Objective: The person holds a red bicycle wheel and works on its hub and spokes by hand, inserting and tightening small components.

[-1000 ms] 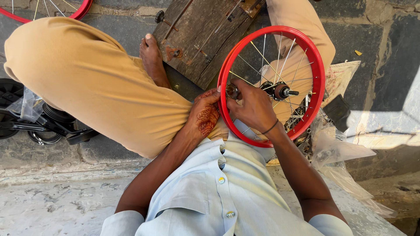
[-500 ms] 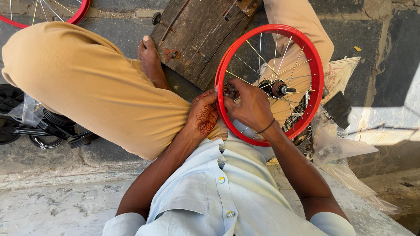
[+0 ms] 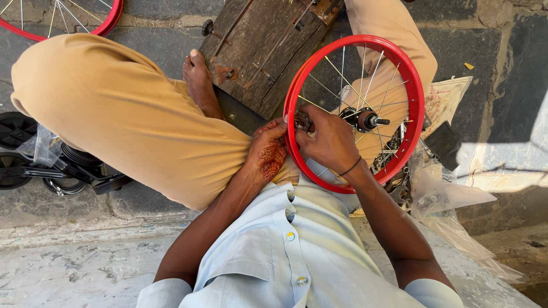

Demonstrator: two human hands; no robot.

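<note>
Little has shifted since the earlier frame: both hands stay at the near-left edge of the red bicycle wheel rim (image 3: 412, 85), which rests on the person's lap. Left hand (image 3: 267, 153) presses its fingers against the rim's outside. Right hand (image 3: 331, 140) reaches inside, fingers pinching a spoke nipple (image 3: 302, 121). A wooden board (image 3: 268, 45) lies beyond.

Both forearms reach forward from the chest, wrists close together. The left hand (image 3: 267, 153) is curled, fingers bent; the right hand (image 3: 330, 141) is closed, knuckles up.
</note>
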